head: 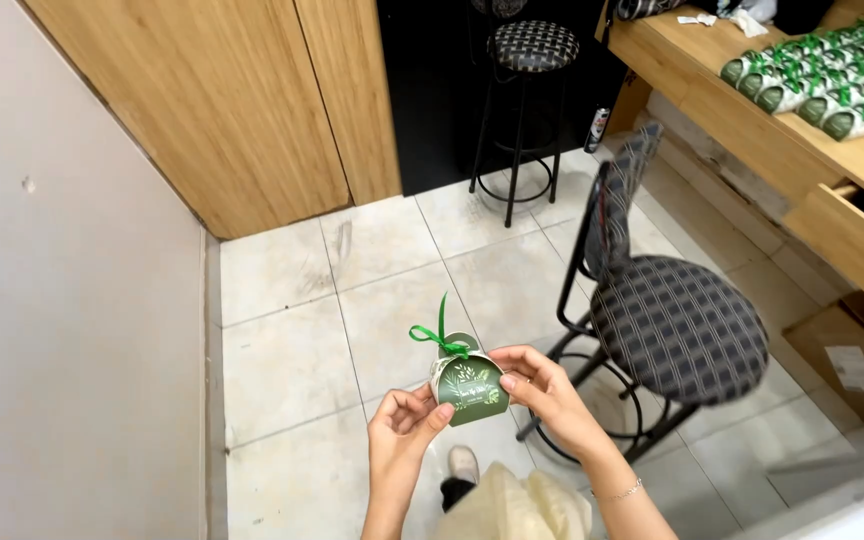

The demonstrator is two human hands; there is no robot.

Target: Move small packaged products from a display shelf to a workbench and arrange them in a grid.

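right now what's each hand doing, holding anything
Left hand: closed on the lower left edge of the small green gift box.
Right hand: closed on the box's right side.

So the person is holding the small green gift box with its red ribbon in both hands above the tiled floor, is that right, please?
Not quite: the ribbon is green, not red, as the head view shows. The left hand and right hand do hold the small green gift box above the tiled floor.

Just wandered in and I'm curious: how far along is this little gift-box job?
Done: rows of green boxes already lie on the wooden counter. In hand: the left hand and right hand hold one small green box, its green ribbon already tied on top. Left: this box has not joined the rows. No unfinished boxes show.
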